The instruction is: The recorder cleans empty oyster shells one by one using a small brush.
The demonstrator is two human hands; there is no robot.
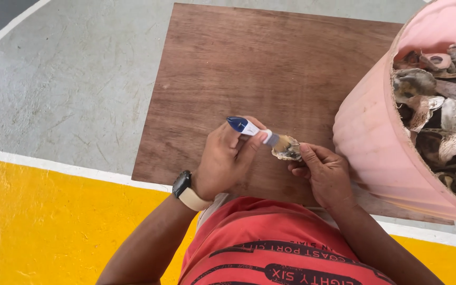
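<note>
Left hand (225, 158) closed around a blue-and-white knife (252, 129), blade tip pointing right into the oyster shell (287, 148) pinched in right hand (325, 174) fingers, over the brown board (249, 68), beside the pink bucket (376, 142).

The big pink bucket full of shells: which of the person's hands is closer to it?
Right. The right hand holds a small grey shell just beside the pink plastic bucket. The left hand, gripping a blue-and-white-handled tool, sits farther away over the brown wooden board.

Grey-brown oyster shell (287, 148) against blue-white knife (252, 129), above board.
</note>
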